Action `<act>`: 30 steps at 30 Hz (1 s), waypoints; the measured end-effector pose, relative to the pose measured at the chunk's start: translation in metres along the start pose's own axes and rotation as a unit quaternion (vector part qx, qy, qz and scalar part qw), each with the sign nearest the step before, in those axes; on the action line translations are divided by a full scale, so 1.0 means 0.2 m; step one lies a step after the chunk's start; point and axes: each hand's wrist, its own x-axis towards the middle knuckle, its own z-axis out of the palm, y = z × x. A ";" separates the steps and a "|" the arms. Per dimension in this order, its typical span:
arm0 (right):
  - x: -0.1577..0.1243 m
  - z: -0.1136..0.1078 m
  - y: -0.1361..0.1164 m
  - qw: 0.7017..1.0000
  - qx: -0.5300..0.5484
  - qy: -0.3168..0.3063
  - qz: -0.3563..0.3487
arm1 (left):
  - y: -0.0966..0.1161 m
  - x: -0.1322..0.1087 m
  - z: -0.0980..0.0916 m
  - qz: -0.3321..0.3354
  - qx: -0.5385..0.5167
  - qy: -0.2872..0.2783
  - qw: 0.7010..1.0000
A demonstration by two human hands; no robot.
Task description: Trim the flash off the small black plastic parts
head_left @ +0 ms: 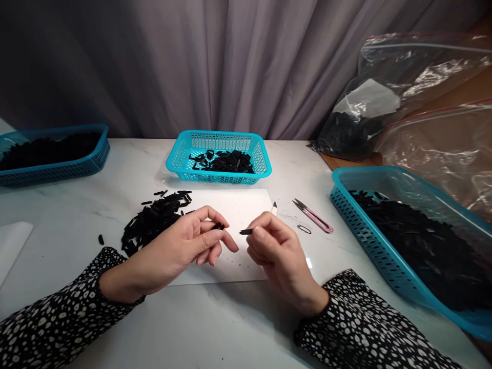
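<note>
My left hand [196, 238] is over the white board [238, 205], its thumb and fingertips pinched on a small black piece [218, 226]. Facing it, my right hand [274, 251] grips a short black strip [246, 232] between thumb and forefinger, its end pointing left. The two hands are a little apart. Behind my right knuckles shows a white pen-like tool [274, 206] with a dark pointed tip; whether the hand touches it I cannot tell. A pile of black strips [154, 220] lies beside my left hand, partly hidden by it.
A blue basket [219, 178] with some black pieces stands behind the board. Fuller blue baskets stand at left [96, 156] and right [369, 241]. Pink thread snips [313, 216] and a thin dark loop [305, 229] lie right of the board. Clear plastic bags [415, 77] stand at back right.
</note>
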 end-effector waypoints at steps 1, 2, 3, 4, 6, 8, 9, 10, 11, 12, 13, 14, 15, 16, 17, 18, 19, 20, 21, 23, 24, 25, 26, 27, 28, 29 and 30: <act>0.00 0.00 0.00 0.998 0.051 -0.012 0.032 | 0.00 0.00 0.00 0.003 0.007 0.000 1.000; 0.01 0.00 -0.01 0.994 0.092 -0.024 0.059 | 0.00 0.00 0.01 0.007 0.014 0.002 1.000; 0.01 0.00 -0.01 0.990 0.116 -0.034 0.076 | -0.01 0.01 0.01 0.011 0.020 0.007 1.000; 0.02 0.00 -0.01 0.988 0.120 -0.041 0.085 | -0.01 0.01 0.01 0.015 0.025 0.012 0.999; 0.02 0.01 -0.01 0.992 0.078 -0.039 0.089 | -0.01 0.02 0.02 0.020 0.030 0.026 0.999; 0.02 0.01 0.00 0.997 -0.011 -0.026 0.076 | -0.02 0.02 0.02 0.019 0.031 0.038 0.999; 0.02 0.02 0.01 0.996 -0.061 -0.021 0.059 | -0.03 0.02 0.02 0.017 0.032 0.040 0.999; 0.01 0.02 0.01 0.993 -0.108 -0.020 0.037 | -0.03 0.02 0.02 0.015 0.035 0.039 0.999; 0.01 0.02 0.01 0.989 -0.148 -0.021 0.012 | -0.03 0.02 0.02 0.017 0.038 0.036 0.998; 0.00 0.02 0.01 0.983 -0.181 -0.025 -0.009 | -0.04 0.02 0.02 0.022 0.040 0.034 0.998; 0.00 0.02 0.01 0.978 -0.204 -0.026 -0.025 | -0.04 0.02 0.03 0.029 0.041 0.034 0.998; 0.00 0.02 0.01 0.975 -0.220 -0.026 -0.033 | -0.04 0.02 0.03 0.038 0.039 0.036 0.998; 0.00 0.02 0.00 0.972 -0.230 -0.024 -0.038 | -0.04 0.02 0.03 0.046 0.037 0.040 0.997; 0.00 0.01 0.00 0.971 -0.235 -0.020 -0.042 | -0.04 0.02 0.03 0.052 0.033 0.045 0.997; 0.00 0.01 0.00 0.970 -0.238 -0.017 -0.046 | -0.04 0.02 0.03 0.058 0.029 0.047 0.997; 0.01 0.01 0.00 0.969 -0.240 -0.014 -0.051 | -0.04 0.02 0.03 0.062 0.027 0.049 0.997; 0.01 0.01 0.00 0.969 -0.240 -0.012 -0.057 | -0.04 0.02 0.03 0.067 0.026 0.049 0.996; 0.01 0.00 0.00 0.969 -0.240 -0.012 -0.065 | -0.04 0.02 0.03 0.071 0.027 0.049 0.996; 0.01 0.00 0.00 0.968 -0.240 -0.011 -0.073 | -0.04 0.02 0.03 0.076 0.027 0.051 0.995; 0.00 0.00 -0.01 0.967 -0.238 -0.010 -0.092 | -0.04 0.02 0.03 0.084 0.029 0.053 0.995; 0.00 0.01 -0.01 0.966 -0.238 -0.008 -0.100 | -0.04 0.02 0.03 0.087 0.027 0.055 0.994; 0.00 0.01 -0.01 0.966 -0.237 -0.005 -0.106 | -0.03 0.01 0.02 0.085 0.024 0.058 0.994; -0.01 0.01 -0.01 0.965 -0.237 -0.001 -0.108 | -0.03 0.01 0.02 0.081 0.018 0.063 0.995; -0.01 0.01 -0.01 0.966 -0.237 0.002 -0.107 | -0.02 0.01 0.02 0.074 0.011 0.070 0.995; -0.01 0.01 -0.02 0.966 -0.235 0.004 -0.103 | -0.02 0.00 0.02 0.065 0.005 0.077 0.995; -0.01 0.02 -0.02 0.968 -0.232 0.005 -0.099 | -0.01 0.00 0.02 0.057 0.001 0.084 0.995; -0.01 0.02 -0.02 0.969 -0.229 0.006 -0.095 | -0.01 0.00 0.02 0.051 0.000 0.088 0.995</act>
